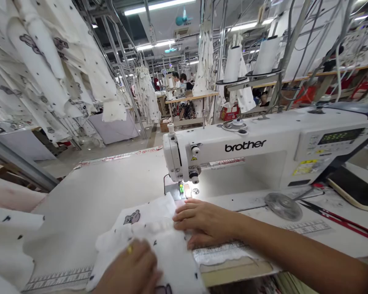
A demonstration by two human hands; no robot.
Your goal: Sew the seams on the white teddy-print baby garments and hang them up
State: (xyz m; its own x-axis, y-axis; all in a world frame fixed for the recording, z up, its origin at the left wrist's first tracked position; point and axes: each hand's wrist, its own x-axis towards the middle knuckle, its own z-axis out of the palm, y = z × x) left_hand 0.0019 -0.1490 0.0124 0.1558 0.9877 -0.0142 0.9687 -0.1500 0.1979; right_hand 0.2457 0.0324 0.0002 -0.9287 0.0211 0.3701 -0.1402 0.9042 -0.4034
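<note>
The left hand (130,267), nearest of all, is curled over the patterned white cloth (173,253), too blurred for me to tell whether its fingers are clamped on it. A little beyond, the right hand (204,222) lies palm down, fingers stretched out close beside one another, resting on the cloth's right side just short of the presser foot (181,188). The cloth lies on the desk (88,204), reaching its near edge, where a ruler strip (61,278) runs; the pale top spreads leftward and away to a far edge with red lettering. On the right, the sewing machine (208,136) bounds the space ahead of that hand, leaving an opening beneath its arm. Red-handled snips (343,221) and a round grey disc (283,206) lie beyond the right forearm. Farther off, patterned garments (79,53) hang, and people (184,83) sit behind them
</note>
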